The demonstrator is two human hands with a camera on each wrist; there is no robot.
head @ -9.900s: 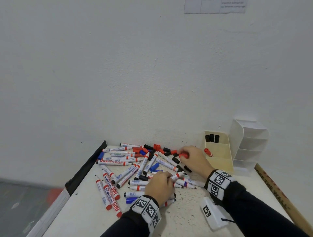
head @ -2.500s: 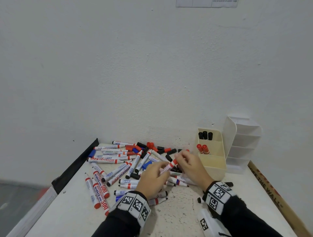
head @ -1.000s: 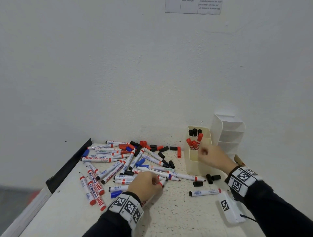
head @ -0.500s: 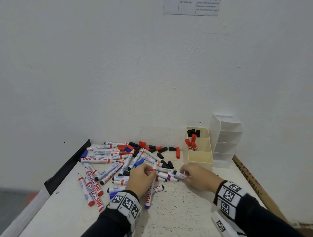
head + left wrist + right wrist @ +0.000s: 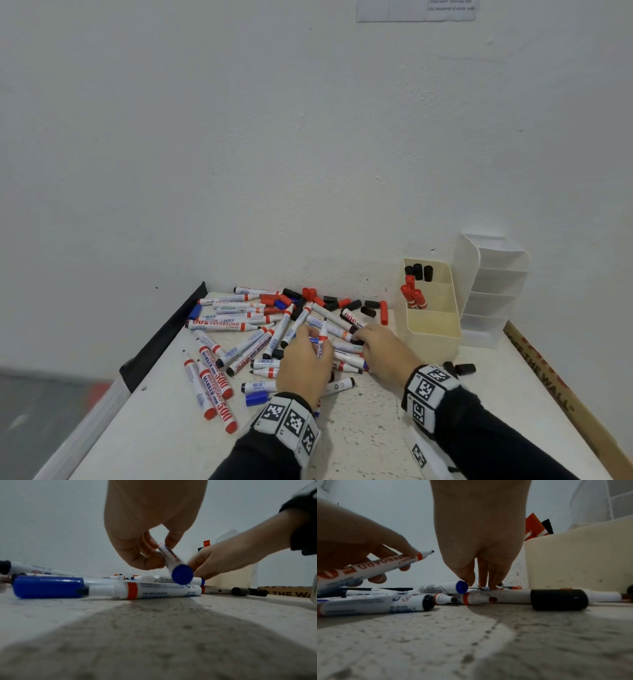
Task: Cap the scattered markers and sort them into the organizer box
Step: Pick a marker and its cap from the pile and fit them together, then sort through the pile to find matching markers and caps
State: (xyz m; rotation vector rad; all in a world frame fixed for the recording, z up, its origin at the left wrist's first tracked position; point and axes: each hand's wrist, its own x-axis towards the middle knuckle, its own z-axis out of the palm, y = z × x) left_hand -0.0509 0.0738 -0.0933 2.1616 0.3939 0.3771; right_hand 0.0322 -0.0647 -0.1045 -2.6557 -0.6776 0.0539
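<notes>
Cream organizer box (image 5: 432, 331) holds capped red and black markers; just left of it, the left hand (image 5: 305, 363) grips an uncapped marker (image 5: 322, 339) while the right hand (image 5: 383, 353) reaches fingertips-down into the scattered markers (image 5: 239, 325), grasp unclear

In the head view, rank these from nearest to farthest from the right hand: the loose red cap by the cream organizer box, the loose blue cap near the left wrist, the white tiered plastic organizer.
From the right hand:
1. Loose red cap, just beyond the fingers, left of the cream organizer box.
2. Loose blue cap, across the pile by the left wrist.
3. White tiered plastic organizer, far right, at the wall.
</notes>
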